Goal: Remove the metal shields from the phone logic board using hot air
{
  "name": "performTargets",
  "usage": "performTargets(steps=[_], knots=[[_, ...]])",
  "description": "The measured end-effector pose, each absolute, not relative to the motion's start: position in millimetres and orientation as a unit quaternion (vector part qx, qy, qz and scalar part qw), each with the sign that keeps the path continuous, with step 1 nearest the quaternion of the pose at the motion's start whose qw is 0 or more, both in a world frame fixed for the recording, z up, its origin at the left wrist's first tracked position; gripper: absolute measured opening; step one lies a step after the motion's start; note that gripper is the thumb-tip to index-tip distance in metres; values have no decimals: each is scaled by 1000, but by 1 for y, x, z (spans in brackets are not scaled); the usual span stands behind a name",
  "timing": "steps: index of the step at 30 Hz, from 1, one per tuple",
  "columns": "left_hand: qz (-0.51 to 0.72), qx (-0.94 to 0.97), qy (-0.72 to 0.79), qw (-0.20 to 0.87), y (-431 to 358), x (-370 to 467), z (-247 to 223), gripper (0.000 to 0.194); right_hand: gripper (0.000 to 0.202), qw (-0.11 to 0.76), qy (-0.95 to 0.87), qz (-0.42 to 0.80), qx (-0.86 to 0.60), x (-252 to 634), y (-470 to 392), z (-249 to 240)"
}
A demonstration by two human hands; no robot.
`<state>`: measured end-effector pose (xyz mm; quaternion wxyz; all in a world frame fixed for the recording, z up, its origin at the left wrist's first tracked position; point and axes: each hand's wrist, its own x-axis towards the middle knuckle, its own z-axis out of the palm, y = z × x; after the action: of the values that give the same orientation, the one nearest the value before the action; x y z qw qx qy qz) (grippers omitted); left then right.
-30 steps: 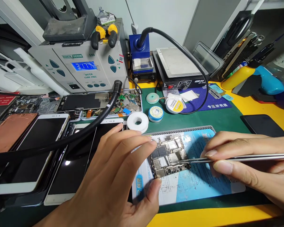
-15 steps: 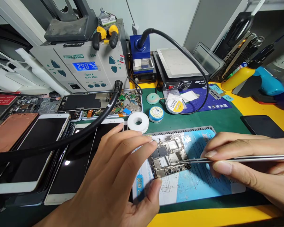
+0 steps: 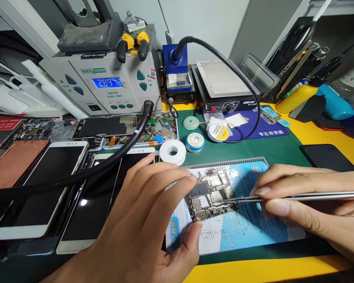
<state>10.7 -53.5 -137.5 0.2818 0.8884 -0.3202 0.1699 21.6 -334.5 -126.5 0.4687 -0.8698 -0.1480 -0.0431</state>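
A phone circuit board (image 3: pixel 203 190), covered with small chips and metal shields, lies on a blue and white pad (image 3: pixel 247 232). My left hand (image 3: pixel 153 208) reaches over the pad's left part. Its index finger and thumb grip the board at the upper and lower ends of its left side, while the other fingers arch above. From the right, my right hand (image 3: pixel 297 196) pinches slim metal tweezers (image 3: pixel 312 196) between thumb and fingers. Their points rest at or just over the middle of the board; exact contact is too small to make out.
Behind stand a hot air station (image 3: pixel 106 86), a soldering iron holder (image 3: pixel 175 63) and a heating plate (image 3: pixel 224 86). A black hose (image 3: pixel 118 157) crosses several phones (image 3: pixel 41 188) on the left. A white tape roll (image 3: pixel 172 152) and a small round tin (image 3: pixel 195 142) sit behind the pad.
The station's lit display seems to have dropped from 298 to 289. Both hands, the tweezers and the board keep practically the same positions; the view has shifted very slightly.
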Motion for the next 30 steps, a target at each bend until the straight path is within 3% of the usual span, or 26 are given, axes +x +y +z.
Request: performTargets(steps=[30], knots=[[164,891,-326,269,-53,8,-136,48,4,482,-142,-36,-864,22,-335,-126]])
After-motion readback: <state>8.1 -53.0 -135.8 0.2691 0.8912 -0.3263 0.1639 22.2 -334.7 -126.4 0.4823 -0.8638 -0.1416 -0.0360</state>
